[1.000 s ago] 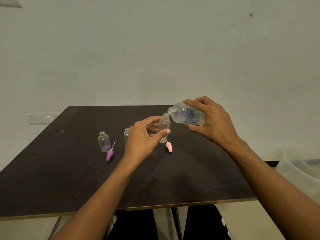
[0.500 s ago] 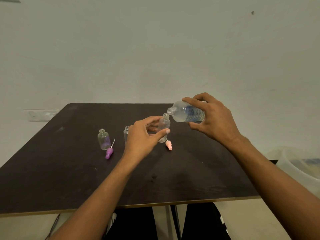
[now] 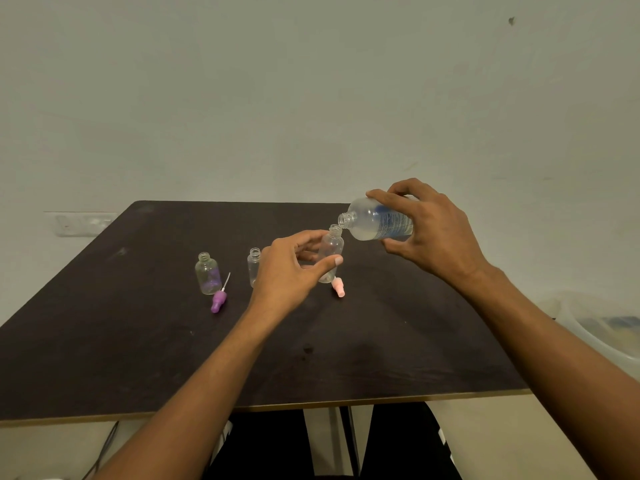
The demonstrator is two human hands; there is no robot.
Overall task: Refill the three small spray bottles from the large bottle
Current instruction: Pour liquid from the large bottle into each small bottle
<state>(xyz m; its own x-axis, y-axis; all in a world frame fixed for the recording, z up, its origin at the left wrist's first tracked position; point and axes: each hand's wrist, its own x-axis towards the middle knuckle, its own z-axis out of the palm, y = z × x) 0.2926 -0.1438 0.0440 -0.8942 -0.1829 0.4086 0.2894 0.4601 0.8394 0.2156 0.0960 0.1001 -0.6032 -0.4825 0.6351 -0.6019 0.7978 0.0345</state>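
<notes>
My left hand grips a small clear bottle and holds it uncapped above the dark table. My right hand grips the large clear bottle, tipped nearly flat with its open neck right over the small bottle's mouth. Two more small open bottles stand on the table: one at the left and one partly hidden behind my left hand. A purple spray cap with its tube lies by the left bottle. A pink spray cap lies under the held bottle.
A translucent plastic tub stands off the table's right side. A wall runs behind the table, with a switch plate at the left. The table's front edge is near my legs.
The large bottle has risen slightly and tipped further, its neck closing on the small bottle's mouth. My left hand has held the small bottle almost still.
</notes>
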